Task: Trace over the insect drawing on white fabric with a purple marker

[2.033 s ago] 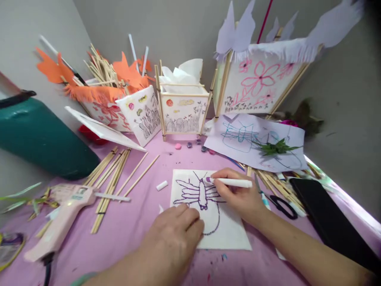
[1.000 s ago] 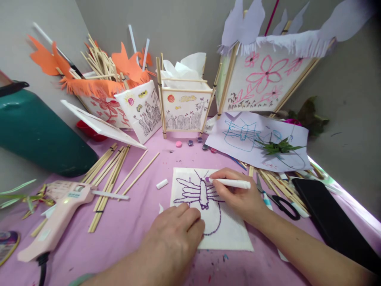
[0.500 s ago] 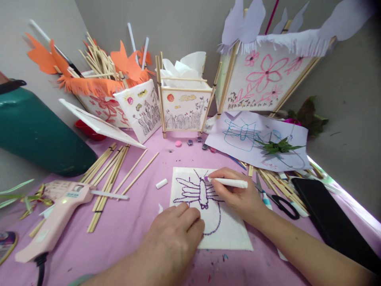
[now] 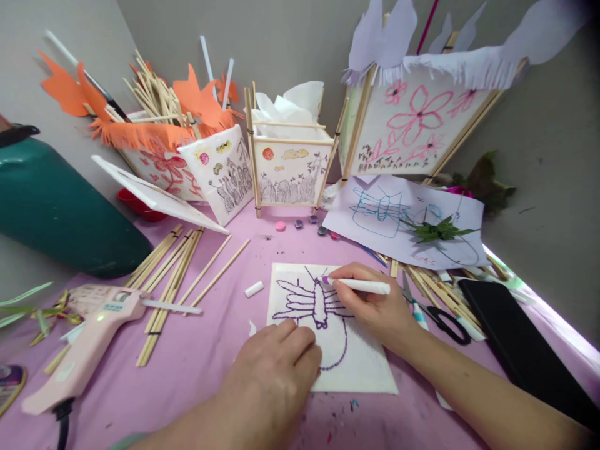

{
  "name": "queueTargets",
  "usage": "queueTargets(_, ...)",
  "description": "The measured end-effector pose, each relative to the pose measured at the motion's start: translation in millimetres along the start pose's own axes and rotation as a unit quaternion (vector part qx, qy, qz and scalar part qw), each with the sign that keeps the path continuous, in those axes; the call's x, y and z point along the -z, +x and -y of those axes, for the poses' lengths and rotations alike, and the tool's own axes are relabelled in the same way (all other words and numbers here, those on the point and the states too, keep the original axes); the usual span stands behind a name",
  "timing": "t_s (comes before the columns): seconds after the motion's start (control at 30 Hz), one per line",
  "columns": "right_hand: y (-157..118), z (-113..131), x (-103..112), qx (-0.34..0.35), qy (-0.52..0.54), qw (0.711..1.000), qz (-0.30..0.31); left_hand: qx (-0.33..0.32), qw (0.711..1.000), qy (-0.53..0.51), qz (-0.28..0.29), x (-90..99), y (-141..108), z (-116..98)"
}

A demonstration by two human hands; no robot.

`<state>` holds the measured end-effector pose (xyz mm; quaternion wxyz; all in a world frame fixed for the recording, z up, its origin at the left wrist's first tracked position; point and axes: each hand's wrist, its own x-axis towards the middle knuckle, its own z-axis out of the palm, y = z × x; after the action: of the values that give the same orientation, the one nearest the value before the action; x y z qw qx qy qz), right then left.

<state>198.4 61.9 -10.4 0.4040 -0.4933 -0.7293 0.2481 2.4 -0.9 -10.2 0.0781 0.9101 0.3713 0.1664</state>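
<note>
A white cloth-like square panel [image 4: 370, 369] lies on the table in front of me, bearing a purple insect drawing with a dashed curve below it. My right hand [image 4: 370, 300] grips a white felt-tip pen [image 4: 363, 285] with a purple end. The pen's tip is at the top of the insect's body. My left hand [image 4: 276, 362] rests palm down over the panel's lower left, fingers lying on it and slightly bent; it covers part of the drawing. Left of the panel is a loose white pen cap [image 4: 254, 289].
A pink glue gun [image 4: 89, 344] and bundled wooden sticks [image 4: 171, 281] lie left. Scissors [image 4: 440, 319] and a black phone [image 4: 515, 350] lie right. Behind stand decorated lanterns [image 4: 293, 172] and a paper sheet [image 4: 370, 212] with a blue insect drawing. A green bottle [image 4: 60, 200] leans in at left.
The pen tip has shifted very slightly at the top of the insect's body. Both hands otherwise keep their places.
</note>
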Motion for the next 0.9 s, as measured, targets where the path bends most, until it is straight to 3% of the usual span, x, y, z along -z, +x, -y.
queueTargets(0.9,0.1,1.7,1.0,-0.003,-0.003,1.000,-0.014,0.000,1.000,0.001,0.006,-0.5,-1.4,0.5)
